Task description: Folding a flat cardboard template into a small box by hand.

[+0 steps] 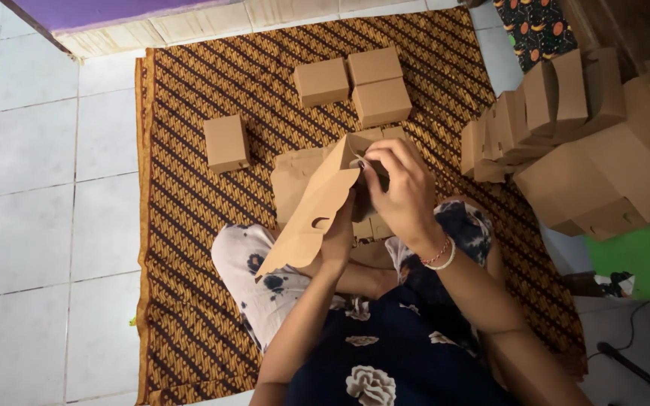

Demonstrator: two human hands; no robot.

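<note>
The half-folded box (317, 203) at centre frame is matt brown cardboard, as are the closed boxes (374, 83) above it. The mat (189, 301) is patterned woven cloth. Floor tiles (31, 225) at left look smooth, faintly glossy.

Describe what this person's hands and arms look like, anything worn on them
Both forearms are bare, with no sleeves showing. The right hand has two bracelets at the wrist, a thin reddish beaded one and a white one. The left hand shows no jewellery.
</note>
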